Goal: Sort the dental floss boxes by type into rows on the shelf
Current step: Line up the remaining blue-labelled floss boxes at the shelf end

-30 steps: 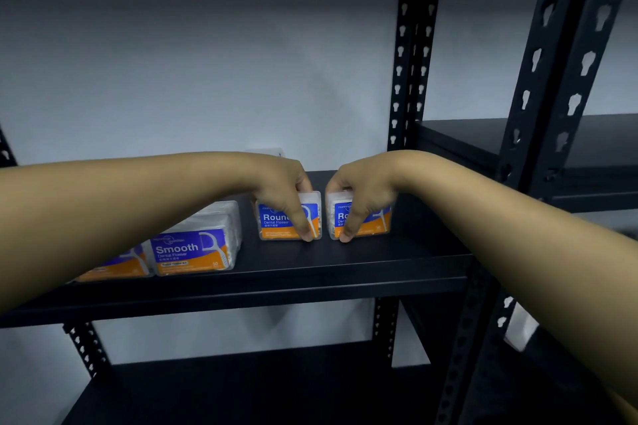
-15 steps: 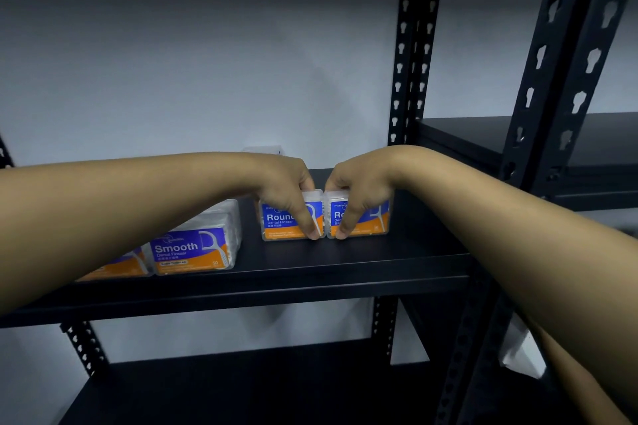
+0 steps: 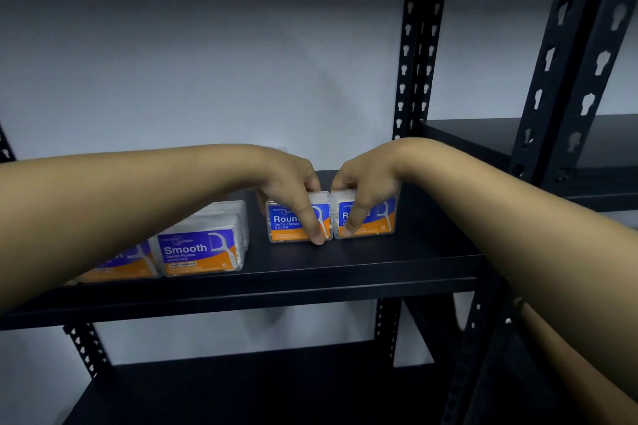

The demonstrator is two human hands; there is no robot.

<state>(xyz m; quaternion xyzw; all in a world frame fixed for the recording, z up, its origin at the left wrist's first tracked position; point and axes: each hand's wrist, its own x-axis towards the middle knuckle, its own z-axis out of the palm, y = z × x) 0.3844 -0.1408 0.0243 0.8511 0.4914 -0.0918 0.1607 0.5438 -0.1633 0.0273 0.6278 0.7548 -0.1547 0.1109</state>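
Note:
Two clear "Round" floss boxes with blue and orange labels stand side by side, touching, on the black shelf. My left hand grips the left Round box from above, thumb down its front. My right hand grips the right Round box the same way. Further left, a "Smooth" box stands nearer the front edge. A second Smooth-row box beside it is partly hidden by my left forearm.
Black perforated uprights rise behind and to the right of the shelf. A neighbouring black shelf sits at the right, and a lower shelf lies beneath. A pale wall stands behind.
The gap between the two Round boxes has closed; they now touch. Both hands stayed on their boxes.

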